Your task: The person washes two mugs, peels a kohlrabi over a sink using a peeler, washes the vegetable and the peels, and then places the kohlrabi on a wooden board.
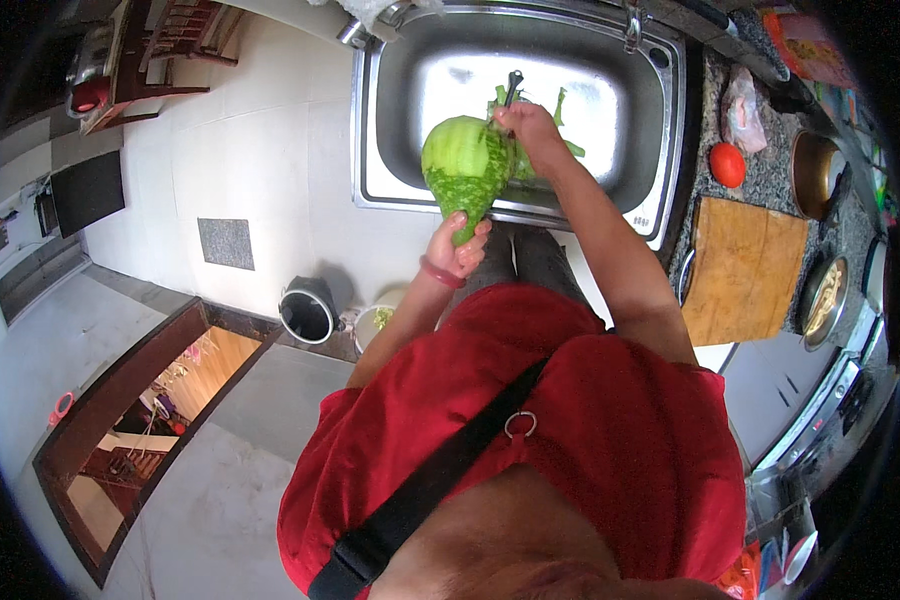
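Observation:
A large green bottle gourd (467, 165) is held over the near left part of the steel sink (370, 185). Its wide end is partly peeled to pale green, while speckled skin covers the rest. My left hand (457, 247), with a pink bangle at the wrist, is closed round the narrow neck. At the gourd's right side, my right hand (530, 130) grips a dark-handled peeler (513, 88); its blade is hidden from view. Strips of green peel (560, 105) lie in the sink below and beside my right hand.
Right of the sink are a wooden cutting board (745, 270), a red tomato (727, 165), a plastic bag (743, 110), a brass-coloured pot (816, 175) and a bowl of pale food pieces (825, 300). A dark bucket (308, 313) stands on the floor at left.

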Demonstrator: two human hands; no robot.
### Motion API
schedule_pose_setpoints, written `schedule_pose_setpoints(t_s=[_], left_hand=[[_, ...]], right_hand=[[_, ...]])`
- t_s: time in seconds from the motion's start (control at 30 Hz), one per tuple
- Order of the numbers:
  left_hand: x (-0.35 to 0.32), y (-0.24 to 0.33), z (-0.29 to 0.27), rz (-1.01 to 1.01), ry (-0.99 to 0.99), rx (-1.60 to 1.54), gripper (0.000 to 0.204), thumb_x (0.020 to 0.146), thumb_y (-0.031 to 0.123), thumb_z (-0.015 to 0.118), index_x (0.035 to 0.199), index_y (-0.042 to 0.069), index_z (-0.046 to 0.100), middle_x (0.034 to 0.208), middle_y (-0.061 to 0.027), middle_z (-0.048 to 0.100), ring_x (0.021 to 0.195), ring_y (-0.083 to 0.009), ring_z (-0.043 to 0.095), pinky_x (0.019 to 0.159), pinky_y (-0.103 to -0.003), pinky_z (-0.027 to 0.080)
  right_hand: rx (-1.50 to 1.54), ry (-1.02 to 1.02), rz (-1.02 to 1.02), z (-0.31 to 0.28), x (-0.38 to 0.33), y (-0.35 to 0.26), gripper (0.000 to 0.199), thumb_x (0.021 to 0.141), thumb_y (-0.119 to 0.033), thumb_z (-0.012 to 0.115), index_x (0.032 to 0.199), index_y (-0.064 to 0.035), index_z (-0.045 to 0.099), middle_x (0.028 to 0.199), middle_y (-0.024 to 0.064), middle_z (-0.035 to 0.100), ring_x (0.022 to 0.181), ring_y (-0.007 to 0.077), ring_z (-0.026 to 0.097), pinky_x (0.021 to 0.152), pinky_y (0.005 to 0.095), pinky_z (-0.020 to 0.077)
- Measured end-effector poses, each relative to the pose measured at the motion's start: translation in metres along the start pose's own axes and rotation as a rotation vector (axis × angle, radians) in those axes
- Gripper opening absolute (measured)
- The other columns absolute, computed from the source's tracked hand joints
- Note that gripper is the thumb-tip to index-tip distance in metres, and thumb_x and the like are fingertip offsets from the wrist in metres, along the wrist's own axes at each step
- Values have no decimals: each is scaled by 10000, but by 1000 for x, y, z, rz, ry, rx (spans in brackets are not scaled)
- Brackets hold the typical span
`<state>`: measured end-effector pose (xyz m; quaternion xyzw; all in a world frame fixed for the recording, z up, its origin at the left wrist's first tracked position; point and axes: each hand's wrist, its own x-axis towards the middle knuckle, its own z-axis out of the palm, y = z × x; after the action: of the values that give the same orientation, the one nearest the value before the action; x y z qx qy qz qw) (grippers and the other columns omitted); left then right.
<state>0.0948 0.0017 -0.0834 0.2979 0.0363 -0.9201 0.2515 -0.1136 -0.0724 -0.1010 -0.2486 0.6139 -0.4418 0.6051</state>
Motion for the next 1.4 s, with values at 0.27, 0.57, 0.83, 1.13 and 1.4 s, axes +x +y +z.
schedule_pose_setpoints(t_s=[0.27,0.57,0.83,1.13,1.4], left_hand=[[-13,-7,-16,-43,32,-2,338,764,268,516,970,23,409,752,-85,460,393,-75,341,327,-194,280],[-10,-3,-6,-53,-25,32,339,762,272,519,951,16,404,741,-79,453,389,-74,342,328,-191,276],[-5,-7,-21,-12,-157,-69,418,760,266,520,1061,13,380,764,-88,445,405,-86,360,320,-200,290],[-4,-8,-14,36,-111,-15,468,758,275,526,1111,14,362,754,-78,446,403,-86,357,323,-205,302],[0,-1,-16,-59,-222,-91,589,759,284,531,1213,14,270,770,-71,442,398,-82,329,332,-209,287]], right_hand=[[619,167,281,-19,-5,13,184,780,-212,591,875,-62,544,856,25,549,796,130,539,699,315,431],[-110,81,-209,26,-48,-20,149,733,-156,613,753,-14,571,987,51,549,848,138,511,762,268,375],[372,305,412,-38,-10,20,171,754,-193,603,879,-78,576,900,16,550,794,121,491,725,283,380],[116,52,-180,28,-53,-7,114,750,-169,602,801,-68,584,994,41,570,848,114,498,706,245,358],[338,181,196,-6,-12,14,112,766,-138,583,813,-43,550,811,31,563,735,136,506,643,239,386]])
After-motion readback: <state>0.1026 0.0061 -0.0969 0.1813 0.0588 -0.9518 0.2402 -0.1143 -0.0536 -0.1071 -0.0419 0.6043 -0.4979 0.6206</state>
